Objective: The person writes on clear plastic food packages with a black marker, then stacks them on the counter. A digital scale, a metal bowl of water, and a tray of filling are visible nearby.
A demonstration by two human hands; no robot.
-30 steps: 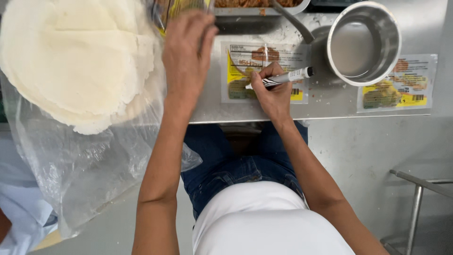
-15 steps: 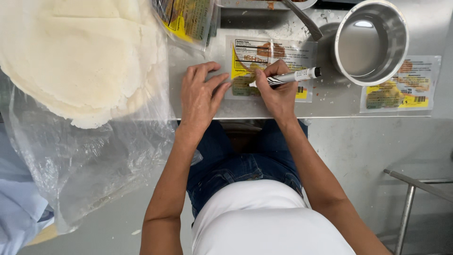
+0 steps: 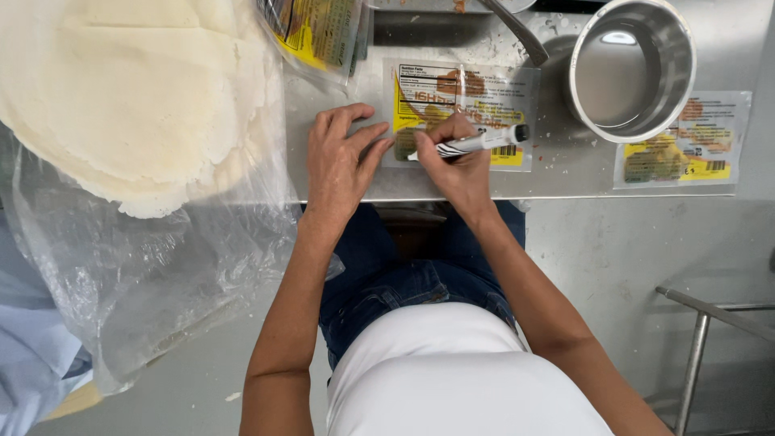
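Flatbreads (image 3: pixel 121 97) lie left of the pouch (image 3: pixel 460 113) (pot (image 3: pixel 630 69) right of it).

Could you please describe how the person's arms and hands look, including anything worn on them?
Both forearms are bare, with no sleeves in view. The left hand and right hand wear no gloves, and no rings, watch or bracelets show. Fingernails look short and unpainted.

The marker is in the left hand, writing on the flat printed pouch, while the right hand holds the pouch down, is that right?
Not quite: the hands are swapped. In the head view the right hand grips the marker with its tip on the flat printed pouch, and the left hand lies flat at the pouch's edge on the steel table, holding it down.
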